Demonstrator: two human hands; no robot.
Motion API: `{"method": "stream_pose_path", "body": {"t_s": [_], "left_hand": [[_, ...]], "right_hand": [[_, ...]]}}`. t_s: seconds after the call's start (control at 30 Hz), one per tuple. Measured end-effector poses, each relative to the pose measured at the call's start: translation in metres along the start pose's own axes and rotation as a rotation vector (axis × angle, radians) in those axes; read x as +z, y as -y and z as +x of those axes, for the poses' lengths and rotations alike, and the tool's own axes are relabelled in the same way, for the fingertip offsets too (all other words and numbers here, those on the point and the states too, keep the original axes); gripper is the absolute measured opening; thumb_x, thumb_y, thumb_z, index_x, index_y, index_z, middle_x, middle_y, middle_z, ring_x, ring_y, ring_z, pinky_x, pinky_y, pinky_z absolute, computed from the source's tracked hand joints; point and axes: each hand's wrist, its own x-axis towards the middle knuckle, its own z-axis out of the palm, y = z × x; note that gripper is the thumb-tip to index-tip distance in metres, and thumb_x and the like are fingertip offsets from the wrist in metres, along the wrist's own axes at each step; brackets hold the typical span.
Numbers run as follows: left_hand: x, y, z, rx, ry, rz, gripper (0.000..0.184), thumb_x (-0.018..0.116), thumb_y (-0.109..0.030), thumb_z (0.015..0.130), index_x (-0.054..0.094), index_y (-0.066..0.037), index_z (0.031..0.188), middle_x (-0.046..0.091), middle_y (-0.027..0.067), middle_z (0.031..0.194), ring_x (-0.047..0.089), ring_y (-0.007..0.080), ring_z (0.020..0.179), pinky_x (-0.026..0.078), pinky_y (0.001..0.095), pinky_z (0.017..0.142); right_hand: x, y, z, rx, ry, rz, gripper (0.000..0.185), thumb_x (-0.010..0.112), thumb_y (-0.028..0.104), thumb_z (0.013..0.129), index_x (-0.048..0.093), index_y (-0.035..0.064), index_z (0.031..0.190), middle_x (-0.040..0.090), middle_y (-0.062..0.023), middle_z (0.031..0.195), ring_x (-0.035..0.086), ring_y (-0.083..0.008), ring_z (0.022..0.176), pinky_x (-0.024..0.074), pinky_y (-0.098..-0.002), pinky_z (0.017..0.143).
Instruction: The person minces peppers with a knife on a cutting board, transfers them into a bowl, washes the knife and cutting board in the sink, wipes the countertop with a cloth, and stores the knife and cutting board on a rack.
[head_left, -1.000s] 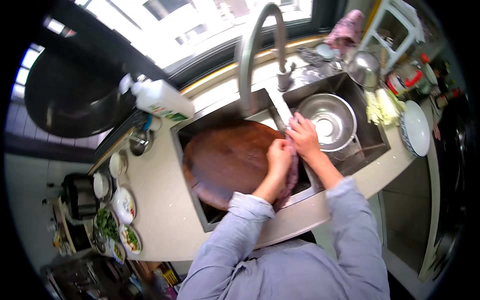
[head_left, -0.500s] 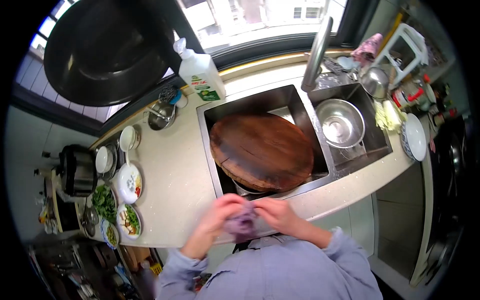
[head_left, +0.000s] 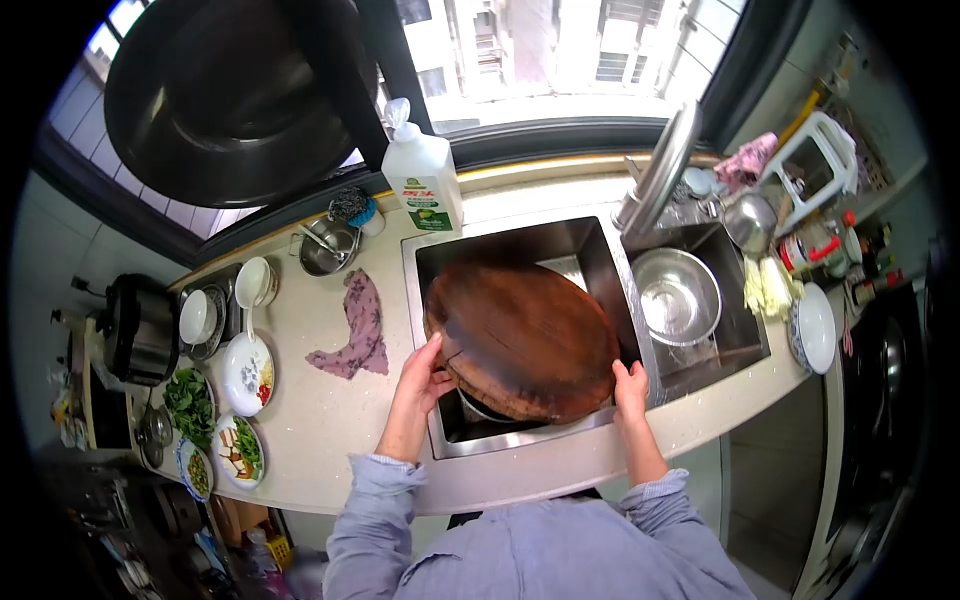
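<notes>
A thick round wooden board rests tilted over the larger basin of the steel sink. My left hand grips its left edge, with the fingertips partly hidden at the rim. At the opposite edge, my right hand holds the board, thumb up and fingers partly out of sight below. A pink patterned cloth lies crumpled on the counter, left of the sink.
A steel bowl sits in the smaller basin beneath the faucet. Behind the cloth stand a white bottle and a small pot. Plates of food line the left counter; cabbage and a bowl are at right.
The cloth has left my hands and now lies on the counter to the left. Both hands have moved apart and taken hold of the wooden board's edges.
</notes>
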Motion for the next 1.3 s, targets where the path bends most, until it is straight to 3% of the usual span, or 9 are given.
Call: {"method": "stream_pose_path", "body": {"t_s": [0.17, 0.27, 0.33, 0.4, 0.7, 1.1, 1.13, 1.2, 1.3], "left_hand": [[0.005, 0.01, 0.051, 0.125, 0.195, -0.226, 0.03, 0.065, -0.024, 0.079, 0.061, -0.004, 0.101, 0.064, 0.01, 0.099, 0.061, 0.0215, 0.091, 0.05, 0.0375, 0.081], [-0.003, 0.026, 0.072, 0.218, -0.071, -0.079, 0.021, 0.068, -0.016, 0.069, 0.062, -0.005, 0.086, 0.061, 0.0071, 0.086, 0.058, 0.0172, 0.083, 0.048, 0.0335, 0.071], [0.01, 0.014, 0.053, 0.248, -0.076, 0.013, 0.038, 0.071, -0.017, 0.063, 0.057, -0.001, 0.094, 0.057, 0.009, 0.092, 0.052, 0.0188, 0.089, 0.043, 0.0373, 0.075], [0.025, 0.012, 0.025, 0.432, -0.078, -0.188, 0.055, 0.067, -0.009, 0.065, 0.042, 0.003, 0.112, 0.056, 0.0134, 0.097, 0.058, 0.0225, 0.086, 0.051, 0.0376, 0.07], [-0.042, 0.029, -0.127, 0.329, 0.054, -0.301, 0.055, 0.068, -0.008, 0.067, 0.043, 0.001, 0.115, 0.055, 0.01, 0.101, 0.054, 0.0163, 0.092, 0.046, 0.0306, 0.081], [-0.325, 0.072, -0.311, 0.737, 0.221, -0.677, 0.065, 0.066, -0.011, 0.068, 0.04, -0.004, 0.127, 0.055, 0.0074, 0.11, 0.057, 0.0195, 0.095, 0.048, 0.0316, 0.083], [-0.348, 0.071, -0.331, 0.801, 0.21, -0.691, 0.066, 0.065, -0.011, 0.068, 0.039, -0.005, 0.129, 0.055, 0.0072, 0.111, 0.057, 0.0192, 0.095, 0.048, 0.0315, 0.084], [-0.39, 0.066, -0.372, 0.873, 0.205, -0.712, 0.063, 0.062, -0.011, 0.07, 0.04, -0.005, 0.128, 0.057, 0.0063, 0.109, 0.058, 0.0181, 0.095, 0.048, 0.0312, 0.083], [-0.452, 0.08, -0.39, 0.815, -0.01, -0.881, 0.046, 0.06, -0.015, 0.072, 0.051, -0.004, 0.117, 0.061, 0.0066, 0.104, 0.059, 0.0189, 0.095, 0.048, 0.0329, 0.083]], "right_hand": [[0.017, -0.012, 0.047, 0.318, 0.378, 0.637, 0.052, 0.063, 0.019, 0.081, 0.045, -0.0027, 0.124, 0.049, -0.0157, 0.126, 0.047, -0.0306, 0.114, 0.0416, -0.0424, 0.094], [0.02, -0.04, 0.08, 0.581, 0.671, 0.691, 0.052, 0.055, 0.033, 0.087, 0.043, 0.0054, 0.129, 0.045, -0.0112, 0.131, 0.044, -0.0294, 0.119, 0.0392, -0.0467, 0.097], [0.019, -0.045, 0.085, 0.396, 0.595, 0.526, 0.055, 0.053, 0.039, 0.088, 0.044, 0.0006, 0.127, 0.048, -0.0109, 0.128, 0.049, -0.029, 0.112, 0.0423, -0.0448, 0.093], [-0.002, -0.036, 0.074, 0.2, 0.854, 0.582, 0.055, 0.053, 0.039, 0.089, 0.045, -0.0019, 0.124, 0.052, -0.012, 0.123, 0.053, -0.0292, 0.106, 0.0448, -0.0432, 0.09], [-0.032, 0.081, -0.102, -0.195, 0.462, 0.355, 0.051, 0.06, 0.03, 0.083, 0.049, -0.0046, 0.118, 0.052, -0.0171, 0.119, 0.052, -0.0302, 0.106, 0.0417, -0.0429, 0.091], [0.006, 0.111, -0.393, -0.494, 0.423, 0.435, 0.059, 0.069, 0.015, 0.071, 0.048, -0.0044, 0.123, 0.048, -0.0211, 0.123, 0.045, -0.0329, 0.112, 0.0338, -0.0465, 0.096], [0.018, 0.12, -0.428, -0.562, 0.527, 0.411, 0.067, 0.07, 0.02, 0.071, 0.043, 0.0054, 0.131, 0.047, -0.0151, 0.126, 0.04, -0.0326, 0.117, 0.0306, -0.0485, 0.099], [0.064, 0.146, -0.436, -0.849, 0.803, 0.331, 0.052, 0.054, 0.026, 0.087, 0.041, -0.0046, 0.127, 0.046, -0.0113, 0.127, 0.045, -0.0249, 0.113, 0.03, -0.0346, 0.1], [0.12, 0.179, -0.488, -1.224, 0.846, 0.279, 0.057, 0.055, 0.017, 0.083, 0.035, -0.0051, 0.132, 0.043, -0.0156, 0.13, 0.042, -0.0243, 0.117, 0.0275, -0.0338, 0.101]]}}
